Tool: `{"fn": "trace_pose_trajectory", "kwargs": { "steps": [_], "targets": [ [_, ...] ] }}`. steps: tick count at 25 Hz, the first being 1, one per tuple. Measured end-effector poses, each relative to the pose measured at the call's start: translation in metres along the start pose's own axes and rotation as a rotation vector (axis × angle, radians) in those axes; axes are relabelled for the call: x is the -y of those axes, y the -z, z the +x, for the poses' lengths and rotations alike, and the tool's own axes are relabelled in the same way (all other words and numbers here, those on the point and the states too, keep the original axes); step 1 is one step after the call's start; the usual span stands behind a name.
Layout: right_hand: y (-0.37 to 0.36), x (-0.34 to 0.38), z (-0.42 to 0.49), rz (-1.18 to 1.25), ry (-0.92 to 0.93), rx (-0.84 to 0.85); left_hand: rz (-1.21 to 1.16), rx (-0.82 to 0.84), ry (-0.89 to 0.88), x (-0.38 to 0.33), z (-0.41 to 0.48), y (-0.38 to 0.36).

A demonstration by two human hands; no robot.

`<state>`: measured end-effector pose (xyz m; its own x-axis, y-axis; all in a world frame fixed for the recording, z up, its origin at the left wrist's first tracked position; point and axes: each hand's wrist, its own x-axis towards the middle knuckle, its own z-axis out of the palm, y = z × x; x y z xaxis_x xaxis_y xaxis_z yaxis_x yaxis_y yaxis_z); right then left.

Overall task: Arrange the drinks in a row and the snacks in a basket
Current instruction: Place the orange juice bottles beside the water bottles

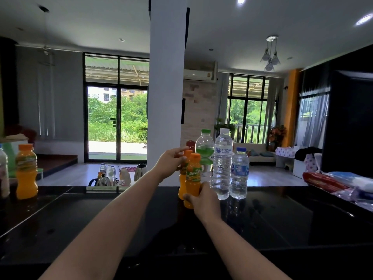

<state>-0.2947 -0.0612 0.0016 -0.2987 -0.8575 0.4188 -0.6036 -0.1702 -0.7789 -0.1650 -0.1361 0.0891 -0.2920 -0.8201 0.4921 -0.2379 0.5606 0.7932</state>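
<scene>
On the black counter (pixel 121 215) two small orange juice bottles stand close together near the far edge. My right hand (pixel 203 201) grips the front orange bottle (pixel 193 174) low on its body. My left hand (pixel 171 160) holds the rear orange bottle (pixel 182 186) near its neck. Right of them stand a green-capped clear bottle (pixel 204 148), a tall Singha water bottle (pixel 222 164) and a shorter blue-capped water bottle (pixel 239 174). A third orange juice bottle (pixel 26 171) stands alone at the far left.
A pale bottle (pixel 4 174) sits at the left edge beside the lone juice. Snack packets in red and blue wrappers (pixel 339 184) lie on the counter's right side. A white pillar (pixel 167 77) rises behind the counter. No basket is in view.
</scene>
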Motion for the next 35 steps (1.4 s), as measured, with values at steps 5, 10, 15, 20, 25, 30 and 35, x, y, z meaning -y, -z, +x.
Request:
{"fn": "trace_pose_trajectory", "kwargs": {
  "steps": [5, 10, 15, 20, 25, 30, 35],
  "targets": [
    [-0.006, 0.002, 0.003, 0.004, 0.021, 0.011, -0.009, -0.093, -0.021, 0.004, -0.002, -0.006],
    [-0.005, -0.003, 0.008, 0.031, 0.004, 0.042, 0.064, -0.032, -0.014, 0.004, -0.005, -0.003],
    [-0.002, -0.001, 0.003, 0.059, -0.014, 0.065, 0.134, -0.105, -0.024, 0.006, -0.015, -0.006],
    [0.001, -0.001, -0.007, 0.057, 0.008, 0.082, 0.224, -0.094, 0.019, 0.006, -0.020, -0.008],
    [0.010, 0.006, -0.026, -0.043, -0.001, 0.115, 0.529, -0.194, 0.083, 0.004, -0.047, 0.003],
    [0.013, 0.016, -0.057, -0.251, 0.007, 0.216, 0.908, -0.110, 0.197, -0.005, -0.093, 0.041],
    [-0.001, 0.034, -0.077, -0.434, 0.144, 0.240, 1.068, -0.069, 0.396, -0.012, -0.141, 0.096]
  ]
}}
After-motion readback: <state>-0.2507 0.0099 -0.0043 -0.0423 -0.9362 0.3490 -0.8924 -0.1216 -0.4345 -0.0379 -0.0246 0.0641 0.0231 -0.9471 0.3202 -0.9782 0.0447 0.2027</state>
